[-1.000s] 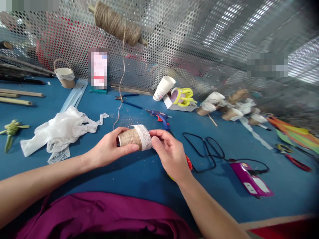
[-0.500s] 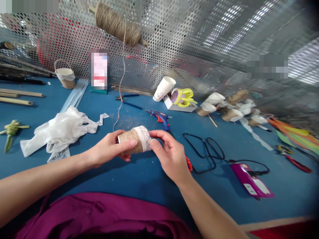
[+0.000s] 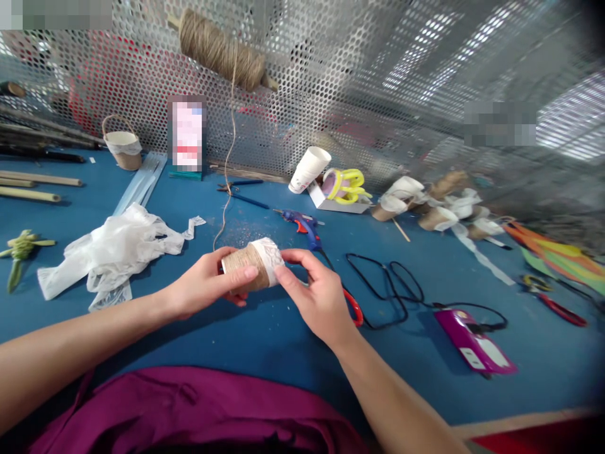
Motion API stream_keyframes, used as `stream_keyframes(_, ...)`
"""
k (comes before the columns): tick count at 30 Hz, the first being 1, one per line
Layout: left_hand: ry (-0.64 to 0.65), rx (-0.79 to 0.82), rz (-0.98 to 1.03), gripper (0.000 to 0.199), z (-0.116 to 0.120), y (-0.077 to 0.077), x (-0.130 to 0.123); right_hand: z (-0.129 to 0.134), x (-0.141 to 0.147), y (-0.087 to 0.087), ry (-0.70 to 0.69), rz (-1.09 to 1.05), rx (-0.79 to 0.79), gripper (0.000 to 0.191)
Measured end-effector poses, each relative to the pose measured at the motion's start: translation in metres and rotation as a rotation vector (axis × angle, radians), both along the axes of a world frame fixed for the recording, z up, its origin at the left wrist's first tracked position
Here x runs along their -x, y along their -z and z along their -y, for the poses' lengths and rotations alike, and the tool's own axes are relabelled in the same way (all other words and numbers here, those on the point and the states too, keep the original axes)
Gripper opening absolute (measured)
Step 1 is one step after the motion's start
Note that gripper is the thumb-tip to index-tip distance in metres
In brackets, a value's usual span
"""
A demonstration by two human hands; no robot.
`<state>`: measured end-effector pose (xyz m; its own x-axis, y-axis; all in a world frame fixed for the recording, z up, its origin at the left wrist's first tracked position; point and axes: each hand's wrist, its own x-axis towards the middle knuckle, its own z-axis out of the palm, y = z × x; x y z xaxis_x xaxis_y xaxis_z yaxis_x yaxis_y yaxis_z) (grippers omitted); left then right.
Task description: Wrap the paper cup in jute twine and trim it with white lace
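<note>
A paper cup wrapped in brown twine (image 3: 258,260), with white lace (image 3: 270,255) round its right end, lies sideways between my hands over the blue table. My left hand (image 3: 208,280) grips the twine-covered part, thumb on top and fingers underneath. At the lace end, my right hand (image 3: 316,293) pinches the rim with thumb and fingers. Twine (image 3: 230,151) runs from a large spool (image 3: 222,50) on the mesh wall down to behind my left hand. Just beyond the cup lies a blue glue gun (image 3: 307,228).
White lace (image 3: 127,243) lies heaped at the left, near a twine-handled cup (image 3: 123,150). Pliers (image 3: 243,195) sit behind the glue gun. Its black cable loops right to a purple power strip (image 3: 475,343). Stacked white cups (image 3: 309,170) and several wrapped cups stand farther back.
My right hand has shifted slightly left along the lace, with its thumb nearer the lace's lower edge. My left hand keeps its grip on the cup.
</note>
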<state>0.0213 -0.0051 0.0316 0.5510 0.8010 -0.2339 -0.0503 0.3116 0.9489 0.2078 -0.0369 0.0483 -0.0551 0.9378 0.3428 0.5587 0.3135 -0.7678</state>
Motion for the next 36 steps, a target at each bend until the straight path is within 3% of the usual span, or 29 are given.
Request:
stream_keyframes(6,-0.041,-0.336,-0.213,0.060,0.002,0.003,0.002,0.001,0.001,0.000,-0.011,0.012,0.018,0.018)
stream_keyframes(17,-0.120,-0.907,-0.397,0.055,0.001,0.014,0.003,0.001,0.003,0.002,0.002,-0.038,0.034,0.016)
stream_keyframes(24,-0.096,-1.119,-0.479,0.056,0.002,0.015,0.005,0.000,0.001,0.003,0.002,-0.107,0.115,0.021)
stream_keyframes(29,-0.151,-1.316,-0.575,0.053,0.003,0.018,0.006,0.000,0.002,0.003,-0.047,-0.229,0.199,0.023)
stream_keyframes(32,-0.139,-1.341,-0.556,0.058,0.002,0.020,0.007,0.001,0.002,0.004,-0.061,-0.274,0.199,0.016)
stream_keyframes(36,-0.129,-1.108,-0.372,0.080,-0.001,0.017,0.008,0.004,0.003,0.004,-0.104,-0.199,0.094,0.008)
